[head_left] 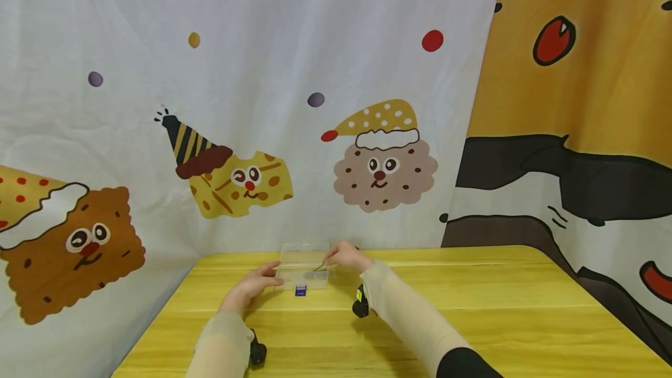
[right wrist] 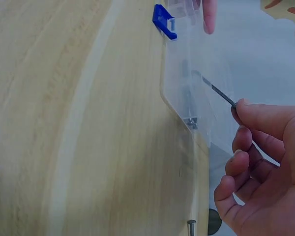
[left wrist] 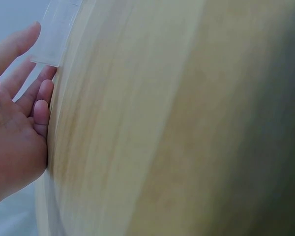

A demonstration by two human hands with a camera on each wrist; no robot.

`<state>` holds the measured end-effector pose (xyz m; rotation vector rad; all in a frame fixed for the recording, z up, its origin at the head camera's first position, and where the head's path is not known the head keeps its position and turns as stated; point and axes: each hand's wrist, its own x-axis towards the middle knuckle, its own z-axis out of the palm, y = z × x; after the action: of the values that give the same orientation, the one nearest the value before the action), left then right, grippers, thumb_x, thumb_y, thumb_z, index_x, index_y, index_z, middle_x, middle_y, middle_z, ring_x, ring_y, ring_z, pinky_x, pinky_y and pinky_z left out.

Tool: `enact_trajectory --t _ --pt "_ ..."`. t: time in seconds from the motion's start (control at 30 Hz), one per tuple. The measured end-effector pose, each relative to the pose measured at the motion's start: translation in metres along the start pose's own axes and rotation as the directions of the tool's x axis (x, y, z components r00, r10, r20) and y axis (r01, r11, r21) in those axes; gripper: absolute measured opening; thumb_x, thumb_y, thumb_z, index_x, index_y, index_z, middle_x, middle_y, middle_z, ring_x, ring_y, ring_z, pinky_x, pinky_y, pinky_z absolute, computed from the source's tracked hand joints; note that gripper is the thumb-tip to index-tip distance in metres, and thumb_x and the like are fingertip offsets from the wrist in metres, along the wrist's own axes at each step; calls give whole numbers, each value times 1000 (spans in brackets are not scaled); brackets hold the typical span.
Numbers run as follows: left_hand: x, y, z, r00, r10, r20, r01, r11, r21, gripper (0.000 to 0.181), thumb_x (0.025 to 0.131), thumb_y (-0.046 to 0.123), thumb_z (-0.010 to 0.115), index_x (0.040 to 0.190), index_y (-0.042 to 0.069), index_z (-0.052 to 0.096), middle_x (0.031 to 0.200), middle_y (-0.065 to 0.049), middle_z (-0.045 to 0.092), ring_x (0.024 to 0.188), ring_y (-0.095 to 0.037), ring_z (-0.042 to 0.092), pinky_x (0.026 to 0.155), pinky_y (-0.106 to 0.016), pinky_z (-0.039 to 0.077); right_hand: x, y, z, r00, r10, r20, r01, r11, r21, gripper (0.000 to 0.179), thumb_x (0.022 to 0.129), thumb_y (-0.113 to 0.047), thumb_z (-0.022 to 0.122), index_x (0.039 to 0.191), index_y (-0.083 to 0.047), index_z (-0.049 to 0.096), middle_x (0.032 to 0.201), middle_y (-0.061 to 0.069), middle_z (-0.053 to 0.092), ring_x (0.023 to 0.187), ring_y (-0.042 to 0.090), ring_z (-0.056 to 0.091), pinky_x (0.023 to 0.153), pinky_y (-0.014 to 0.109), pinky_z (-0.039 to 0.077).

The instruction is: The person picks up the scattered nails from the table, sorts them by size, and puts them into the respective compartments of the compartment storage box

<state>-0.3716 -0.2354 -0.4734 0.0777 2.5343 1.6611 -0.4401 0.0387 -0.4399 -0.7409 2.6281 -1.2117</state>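
A clear plastic box [head_left: 286, 282] with a blue latch [head_left: 300, 290] sits toward the far edge of the table, its transparent lid [head_left: 304, 252] raised at the back. My right hand [head_left: 346, 256] pinches a thin metal nail [right wrist: 220, 93] between thumb and forefinger, and its far end slants down over the box. Other metal pieces [right wrist: 191, 121] show through the box's wall. At the box's left end is my left hand [head_left: 253, 286], fingers and thumb extended, the fingertips right at its side. In the left wrist view the box's corner [left wrist: 56, 37] lies between thumb and fingers.
Another nail [right wrist: 191, 227] with a flat head lies near the table's far edge, right of the box. Behind the wood-grain table [head_left: 446, 319] hangs a printed cloth [head_left: 262, 45]. A small dark object [right wrist: 214, 222] shows beyond that nail.
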Motion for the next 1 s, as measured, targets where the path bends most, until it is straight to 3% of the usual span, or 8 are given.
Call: enact_trajectory --t 0.4,0.67,1.0 --pt "-1 3 3 1000 -9 9 9 1000 -16 72 86 13 72 147 0 38 141 -30 42 130 -45 37 106 -60 27 1 1 9 1000 5 10 -5 1000 3 11 87 -5 69 93 -1 76 91 6 71 83 14 62 75 30 52" --pt "4 0 4 1000 -5 7 5 1000 -15 70 87 12 71 147 0 38 140 -29 43 129 -44 39 106 -60 27 1 1 10 1000 26 -8 -26 999 -35 10 86 -5 69 92 -2 77 94 7 72 79 13 61 72 28 52" --pt "3 -2 0 1000 -3 17 3 1000 -10 71 87 13 70 148 1 36 142 -31 40 130 -46 37 106 -60 27 -7 -3 -9 1000 -21 -11 20 999 -42 15 89 -7 66 99 1 75 103 11 71 102 29 63 90 43 50"
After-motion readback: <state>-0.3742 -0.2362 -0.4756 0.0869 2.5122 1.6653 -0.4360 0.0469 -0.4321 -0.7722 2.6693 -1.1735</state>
